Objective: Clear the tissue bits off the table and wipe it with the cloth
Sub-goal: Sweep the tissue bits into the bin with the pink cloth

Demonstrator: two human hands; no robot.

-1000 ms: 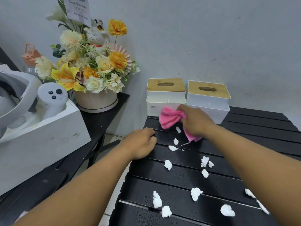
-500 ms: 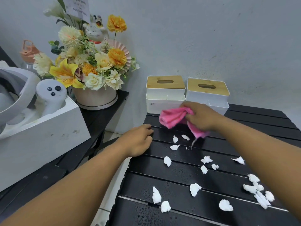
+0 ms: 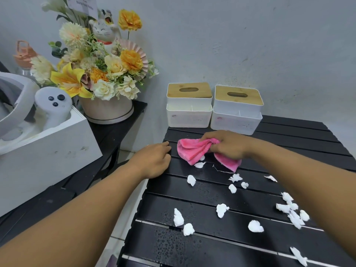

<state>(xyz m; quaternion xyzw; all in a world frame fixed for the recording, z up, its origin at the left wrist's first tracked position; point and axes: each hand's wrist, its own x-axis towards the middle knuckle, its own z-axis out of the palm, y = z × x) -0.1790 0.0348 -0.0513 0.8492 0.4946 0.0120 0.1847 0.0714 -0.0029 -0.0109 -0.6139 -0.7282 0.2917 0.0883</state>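
Right hand [image 3: 229, 145] clutches pink cloth [image 3: 190, 151] near counter's [image 3: 292, 135] back-left corner; left hand [image 3: 154, 160], loosely curled and empty, rests on its left edge. Sweeping may fling tissue bits [image 3: 221, 210] floorward.

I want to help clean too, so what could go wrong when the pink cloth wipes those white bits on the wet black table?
The table is dotted with water drops, so the tissue bits may soak and smear, or lodge between the slats. The pink cloth, bunched in the right hand, might flick bits over the edge to the floor. Wiping that close to the tissue boxes could nudge them.
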